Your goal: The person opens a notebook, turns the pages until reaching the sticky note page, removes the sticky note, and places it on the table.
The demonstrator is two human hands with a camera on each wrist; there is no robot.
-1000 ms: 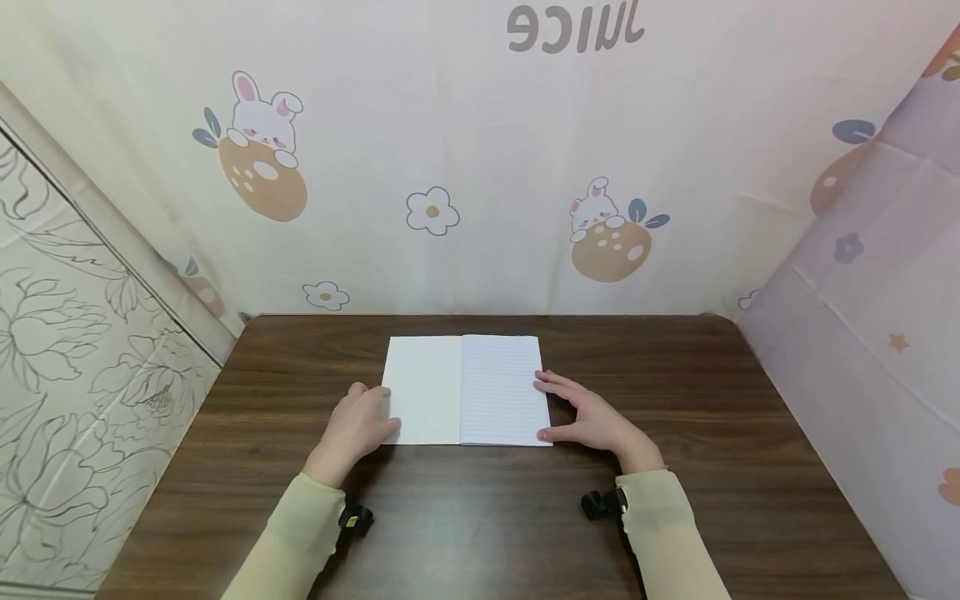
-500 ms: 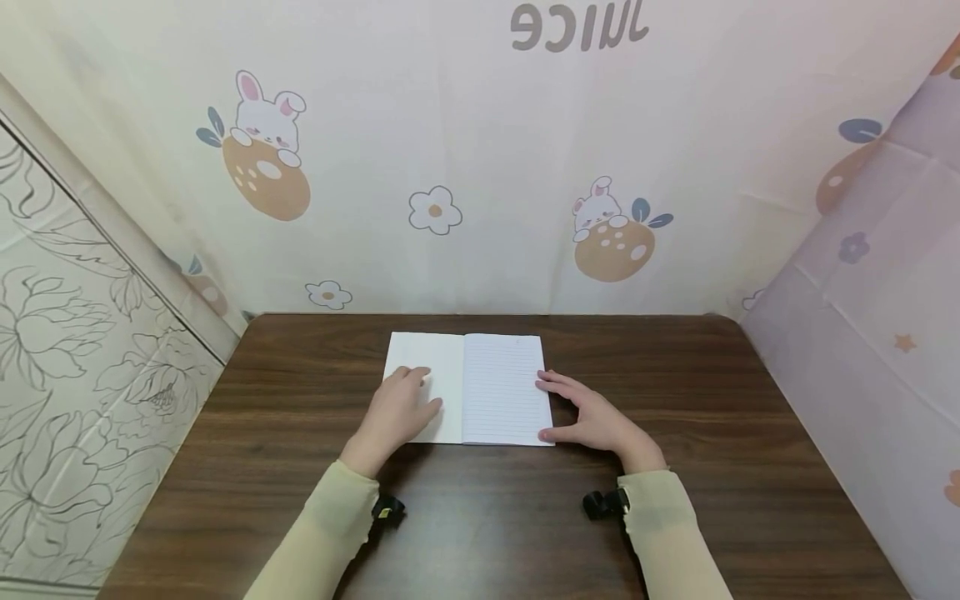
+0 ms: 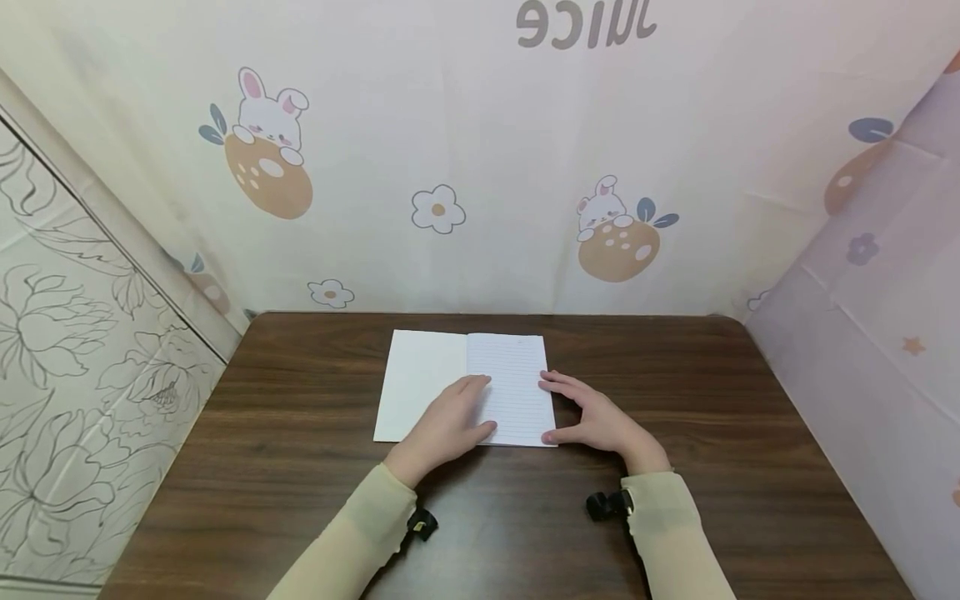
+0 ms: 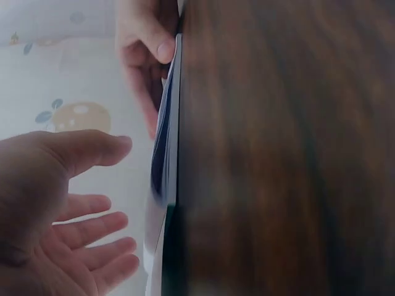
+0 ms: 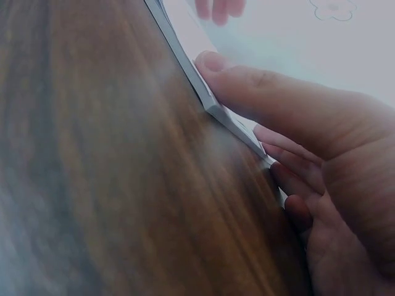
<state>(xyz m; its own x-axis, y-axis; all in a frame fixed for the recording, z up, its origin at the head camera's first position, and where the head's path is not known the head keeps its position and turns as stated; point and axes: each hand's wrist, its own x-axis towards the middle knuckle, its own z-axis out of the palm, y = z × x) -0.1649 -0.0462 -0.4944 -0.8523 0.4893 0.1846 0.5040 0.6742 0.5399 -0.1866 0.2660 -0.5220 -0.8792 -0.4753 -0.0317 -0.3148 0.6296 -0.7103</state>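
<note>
A notebook (image 3: 517, 358) lies open flat on the wooden table, a blank page on the left and a lined page on the right. My left hand (image 3: 446, 423) is over its lower middle, fingers relaxed and spread, with nothing in them. The left wrist view shows this hand's thumb (image 4: 99, 150) apart from the notebook's edge. At the right margin, my right hand (image 3: 596, 421) rests on the notebook with thumb and fingers spread. Its thumb (image 5: 247, 83) presses on the page near the lower right corner, and its fingers (image 5: 290, 157) lie along the side edge.
The dark wooden table (image 3: 675, 375) extends around the notebook on all sides. Behind it hangs a pale curtain (image 3: 495, 167) with rabbit and flower prints. A floral panel (image 3: 67, 375) stands at the left. Each wrist carries a small black camera (image 3: 607, 504).
My left hand has moved right from the notebook's left edge, across the blank page, to its middle, uncovering that page's left side. My right hand has stayed at the right edge.
</note>
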